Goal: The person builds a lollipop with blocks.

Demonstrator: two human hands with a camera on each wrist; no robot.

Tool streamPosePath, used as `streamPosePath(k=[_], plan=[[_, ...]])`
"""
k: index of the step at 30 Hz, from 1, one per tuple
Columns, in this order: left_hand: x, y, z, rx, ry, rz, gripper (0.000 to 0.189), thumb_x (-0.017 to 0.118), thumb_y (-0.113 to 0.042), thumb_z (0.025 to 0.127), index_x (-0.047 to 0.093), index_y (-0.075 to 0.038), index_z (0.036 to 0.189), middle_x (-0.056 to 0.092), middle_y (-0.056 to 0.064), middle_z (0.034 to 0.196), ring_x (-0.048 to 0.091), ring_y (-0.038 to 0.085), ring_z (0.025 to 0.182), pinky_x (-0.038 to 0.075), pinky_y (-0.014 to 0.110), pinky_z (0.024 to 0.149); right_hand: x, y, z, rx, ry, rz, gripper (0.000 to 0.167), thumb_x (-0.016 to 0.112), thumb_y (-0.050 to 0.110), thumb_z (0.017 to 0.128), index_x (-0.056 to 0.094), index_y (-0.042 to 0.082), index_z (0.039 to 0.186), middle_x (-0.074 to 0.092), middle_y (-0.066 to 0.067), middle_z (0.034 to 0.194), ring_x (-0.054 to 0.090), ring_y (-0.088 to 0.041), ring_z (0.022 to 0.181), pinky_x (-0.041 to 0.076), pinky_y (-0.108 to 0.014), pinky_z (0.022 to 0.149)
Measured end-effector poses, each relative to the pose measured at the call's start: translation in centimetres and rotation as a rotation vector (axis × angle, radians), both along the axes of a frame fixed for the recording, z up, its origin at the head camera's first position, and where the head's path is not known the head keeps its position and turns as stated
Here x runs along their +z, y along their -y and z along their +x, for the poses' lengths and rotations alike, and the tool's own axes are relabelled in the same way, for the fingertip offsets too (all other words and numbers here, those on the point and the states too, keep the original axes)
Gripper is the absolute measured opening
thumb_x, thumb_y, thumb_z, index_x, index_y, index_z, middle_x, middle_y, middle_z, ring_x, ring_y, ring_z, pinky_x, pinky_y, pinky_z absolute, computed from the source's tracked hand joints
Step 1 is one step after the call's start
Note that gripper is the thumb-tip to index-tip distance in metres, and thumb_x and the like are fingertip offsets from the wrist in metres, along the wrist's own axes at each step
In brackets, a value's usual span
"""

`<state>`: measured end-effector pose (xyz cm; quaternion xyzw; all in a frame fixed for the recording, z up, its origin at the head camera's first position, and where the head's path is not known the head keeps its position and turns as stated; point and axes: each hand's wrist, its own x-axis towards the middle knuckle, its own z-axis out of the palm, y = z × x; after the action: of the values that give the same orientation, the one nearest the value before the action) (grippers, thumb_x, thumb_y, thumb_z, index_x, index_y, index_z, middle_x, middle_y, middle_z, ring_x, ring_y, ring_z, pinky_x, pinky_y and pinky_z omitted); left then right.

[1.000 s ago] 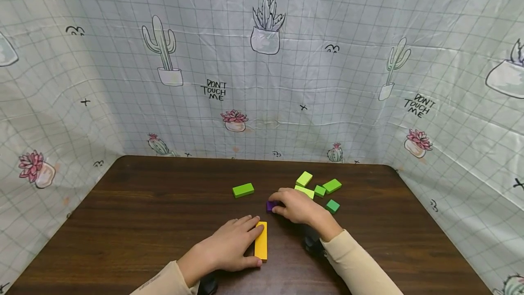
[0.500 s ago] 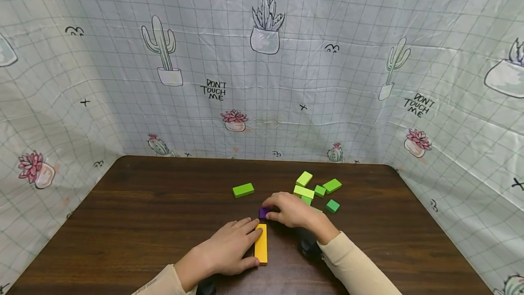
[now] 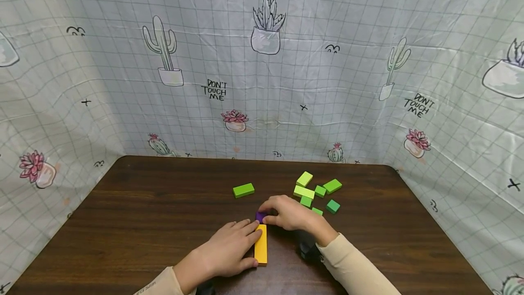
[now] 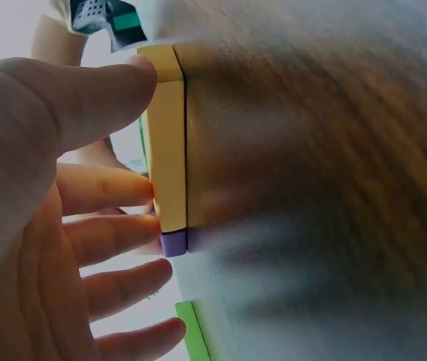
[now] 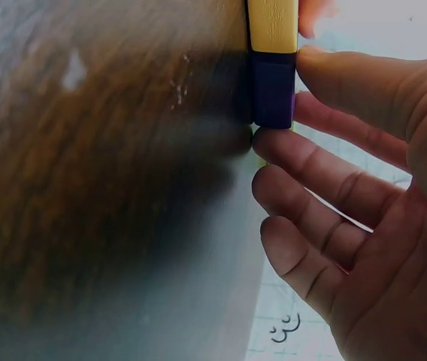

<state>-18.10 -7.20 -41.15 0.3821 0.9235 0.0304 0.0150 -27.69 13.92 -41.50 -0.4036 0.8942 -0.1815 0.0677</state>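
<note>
A long yellow block (image 3: 261, 246) lies on the table, pointing away from the person. My left hand (image 3: 229, 248) rests along its left side, fingers fairly straight; the thumb touches near its close end and the fingertips lie towards its far end. A small purple block (image 3: 259, 217) sits against that far end, lined up with it, as the right wrist view also shows the purple block (image 5: 274, 89) meeting the yellow one (image 5: 274, 26). My right hand (image 3: 288, 214) pinches the purple block between thumb and fingers, hiding part of it in the head view.
Several green and lime blocks (image 3: 304, 192) lie loosely beyond my right hand on the dark wooden table (image 3: 143, 204). One green block (image 3: 243, 190) lies apart, farther left. A patterned cloth (image 3: 266, 81) hangs behind and beside the table.
My right hand has slid the purple block left and towards the person, up to the yellow block's far end. The yellow block has shifted slightly nearer with my left hand.
</note>
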Motion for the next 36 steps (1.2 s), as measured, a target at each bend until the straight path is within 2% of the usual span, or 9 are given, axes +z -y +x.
streamPosePath(k=[15,27,36], plan=[[-0.07,-0.03,0.14,0.004,-0.006,-0.006,0.063,0.059,-0.052,0.090,0.049,-0.014,0.140,0.041,0.007,0.148,0.040,0.028,0.133,0.037,0.049,0.102,0.05,0.11,-0.01,0.023,0.040,-0.025,0.024,0.065,0.022,0.092,0.069,0.015,0.116,0.065,0.006,0.109,0.058,-0.008,0.100,0.048,-0.029,0.087],[-0.09,-0.27,0.53,-0.015,-0.051,-0.016,0.062,0.057,-0.054,0.090,0.052,-0.013,0.137,0.044,0.008,0.145,0.044,0.027,0.130,0.039,0.047,0.101,-0.15,-0.14,-0.20,0.058,0.056,-0.056,0.025,0.066,0.023,0.092,0.070,0.016,0.115,0.065,0.007,0.108,0.058,-0.006,0.098,0.049,-0.026,0.084],[-0.18,-0.20,0.70,-0.013,-0.062,-0.005,0.062,0.058,-0.054,0.090,0.053,-0.013,0.135,0.045,0.008,0.144,0.045,0.028,0.129,0.040,0.046,0.101,-0.26,-0.23,-0.27,0.038,0.064,-0.056,0.023,0.061,0.019,0.095,0.068,0.016,0.117,0.064,0.007,0.112,0.058,-0.009,0.104,0.048,-0.029,0.090]])
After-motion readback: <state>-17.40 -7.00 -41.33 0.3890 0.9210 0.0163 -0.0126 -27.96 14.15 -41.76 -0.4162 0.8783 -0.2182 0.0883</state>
